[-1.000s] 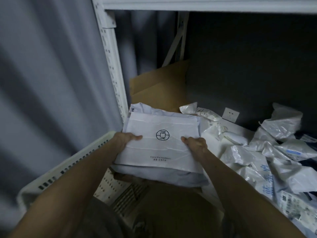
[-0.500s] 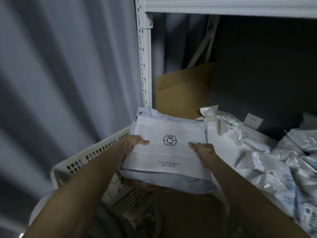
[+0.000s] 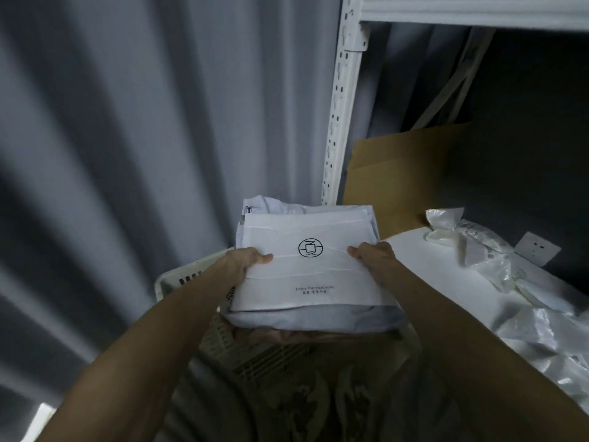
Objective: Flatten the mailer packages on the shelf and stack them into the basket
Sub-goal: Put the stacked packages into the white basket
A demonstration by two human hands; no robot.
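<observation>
Mailers (image 3: 310,272), flattened into one stack, hang level over the slotted basket (image 3: 178,280), wider side running hand to hand; left hand (image 3: 247,263) grips the left edge, right hand (image 3: 373,260) the right, thumbs on top, fingers beneath; the basket's floor lies straight below, just off the shelf (image 3: 446,275) board's left end.

I have carried the stack of flattened mailers (image 3: 312,272) to my left, off the shelf (image 3: 446,266). A second ago its far corner sat right of the shelf upright (image 3: 341,122); now most of it lies left of that post, over the white basket (image 3: 178,279). My left hand (image 3: 245,263) and right hand (image 3: 373,256) went with it (my head turned too). The crumpled mailers (image 3: 526,314) have slid to the right edge of my view.
</observation>
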